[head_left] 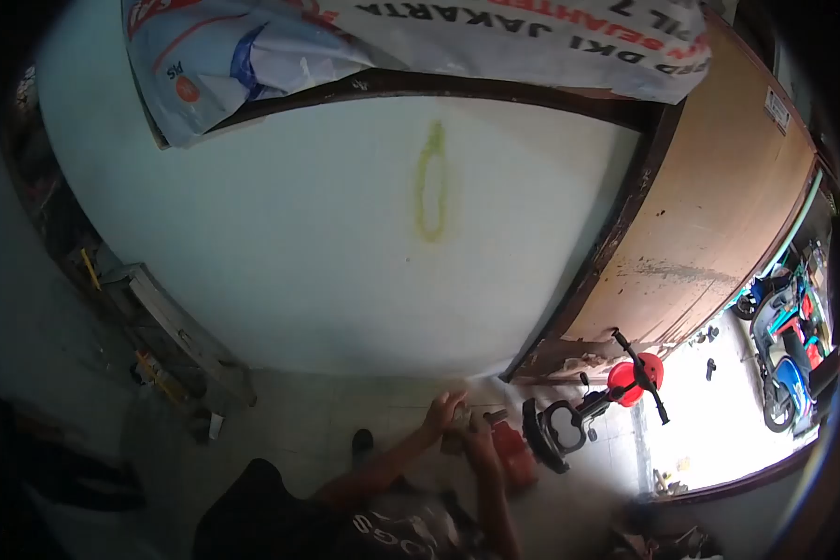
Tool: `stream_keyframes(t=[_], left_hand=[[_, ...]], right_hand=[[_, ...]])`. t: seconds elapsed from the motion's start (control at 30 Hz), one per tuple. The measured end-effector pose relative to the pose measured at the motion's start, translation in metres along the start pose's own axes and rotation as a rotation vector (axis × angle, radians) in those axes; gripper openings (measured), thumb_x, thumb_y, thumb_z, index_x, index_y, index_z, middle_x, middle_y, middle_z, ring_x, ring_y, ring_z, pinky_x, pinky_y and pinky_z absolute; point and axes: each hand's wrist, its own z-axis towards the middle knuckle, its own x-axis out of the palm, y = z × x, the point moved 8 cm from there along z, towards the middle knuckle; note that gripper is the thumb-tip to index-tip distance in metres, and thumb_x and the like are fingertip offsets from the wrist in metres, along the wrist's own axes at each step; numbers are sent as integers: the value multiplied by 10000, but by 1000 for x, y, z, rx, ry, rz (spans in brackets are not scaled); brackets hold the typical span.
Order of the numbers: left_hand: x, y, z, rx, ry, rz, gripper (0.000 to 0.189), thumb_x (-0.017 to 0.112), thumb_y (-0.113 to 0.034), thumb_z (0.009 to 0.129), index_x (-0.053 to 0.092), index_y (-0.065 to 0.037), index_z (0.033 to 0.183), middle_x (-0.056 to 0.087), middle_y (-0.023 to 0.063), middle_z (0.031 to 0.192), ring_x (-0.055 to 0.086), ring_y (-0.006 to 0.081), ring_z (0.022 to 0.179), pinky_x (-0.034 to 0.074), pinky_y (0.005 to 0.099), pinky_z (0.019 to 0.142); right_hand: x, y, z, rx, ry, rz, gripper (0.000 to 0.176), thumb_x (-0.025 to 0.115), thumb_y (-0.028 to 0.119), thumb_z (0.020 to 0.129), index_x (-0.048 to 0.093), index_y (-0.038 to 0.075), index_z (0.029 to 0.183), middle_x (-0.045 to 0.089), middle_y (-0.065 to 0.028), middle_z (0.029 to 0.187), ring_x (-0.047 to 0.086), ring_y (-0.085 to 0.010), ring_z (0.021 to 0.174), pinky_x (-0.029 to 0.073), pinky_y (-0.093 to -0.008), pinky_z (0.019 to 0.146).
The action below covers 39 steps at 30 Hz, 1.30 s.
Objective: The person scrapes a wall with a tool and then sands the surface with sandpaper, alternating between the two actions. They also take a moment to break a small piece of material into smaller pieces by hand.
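Low in the middle of the head view, my left hand [444, 412] and my right hand [479, 441] are close together in front of my body. Their fingers are curled round something small between them, too dim and small to make out. Just right of my right hand is a red object [513, 453] on the floor. Beside it stands a small ride-on toy with a black seat [543, 435] and a dark handlebar [640, 373].
A white wall [336, 224] with a yellow-green oval mark rises ahead. Brown wooden door or panel [691, 215] at right. Printed plastic banner [495, 42] hangs above. A wooden frame [173, 322] leans at left. A motorbike [786, 359] stands outside the bright doorway.
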Motion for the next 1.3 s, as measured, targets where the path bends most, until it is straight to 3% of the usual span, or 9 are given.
stream_keyframes(t=[0.07, 0.2, 0.43, 0.53, 0.7, 0.77, 0.93, 1.07, 1.3], left_hand=[[-15, -37, 14, 259, -174, 161, 455, 648, -376, 917, 538, -60, 1225, 609, 52, 1120, 594, 157, 965, 466, 290, 867], [-110, -169, 0, 579, -309, 339, 390, 710, -258, 864, 547, -73, 1166, 617, 42, 1030, 592, 114, 851, 476, 281, 721], [-184, -455, -51, 1503, -568, 969, 475, 722, -203, 817, 534, -42, 1222, 587, 134, 1210, 541, 330, 1147, 430, 421, 959], [-172, -521, -44, 1655, -532, 1124, 641, 703, -235, 815, 437, -58, 1371, 449, 140, 1438, 371, 329, 1373, 307, 499, 1063], [-154, -550, -1, 1607, -519, 1321, 774, 697, -342, 800, 361, -90, 1450, 317, 111, 1544, 219, 279, 1462, 180, 531, 1058], [-155, -545, 5, 1651, -665, 1354, 783, 681, -385, 802, 362, -119, 1465, 341, 88, 1530, 256, 279, 1441, 194, 519, 1033], [-143, -543, 10, 1662, -832, 1298, 682, 653, -369, 817, 442, -148, 1428, 406, 61, 1461, 329, 307, 1367, 207, 520, 1039], [-139, -545, 13, 1758, -845, 1052, 570, 622, -278, 829, 514, -124, 1367, 462, 89, 1368, 383, 330, 1291, 271, 500, 1063], [-142, -547, 18, 1940, -850, 854, 499, 577, -309, 831, 585, -113, 1289, 516, 106, 1302, 413, 338, 1267, 355, 488, 1000]], right_hand=[[4, 7, 15, 159, 107, 211, 325, 647, 53, 788, 614, 1, 1107, 637, -47, 891, 628, -137, 737, 513, -277, 581], [41, 10, 73, -14, -223, 92, 330, 686, 96, 803, 610, 4, 1111, 627, -47, 823, 597, -120, 742, 498, -284, 620], [114, 104, 190, -144, -467, -152, 214, 711, 143, 841, 678, 16, 1010, 649, -41, 844, 572, -131, 704, 482, -309, 659], [149, 219, 210, -852, -708, -500, 209, 723, 89, 831, 694, 55, 1035, 676, -83, 961, 591, -204, 840, 487, -340, 731], [180, 371, 227, -1347, -970, -817, 233, 719, 98, 818, 691, 84, 1049, 616, -117, 1190, 559, -327, 1092, 463, -420, 925], [179, 387, 252, -1276, -989, -940, 300, 736, 165, 812, 665, 64, 1086, 554, -153, 1288, 519, -365, 1178, 437, -454, 962], [177, 308, 294, -1117, -863, -1042, 835, 746, 312, 783, 341, 89, 1479, 377, -171, 1491, 266, -359, 1429, 221, -525, 1153], [171, 177, 312, -873, -775, -1063, 865, 744, 384, 778, 333, 96, 1482, 354, -146, 1508, 263, -356, 1427, 177, -547, 1161], [177, 322, 300, -1145, -727, -1102, 941, 728, 550, 733, 338, 145, 1488, 336, -136, 1518, 227, -352, 1441, 124, -561, 1159]])
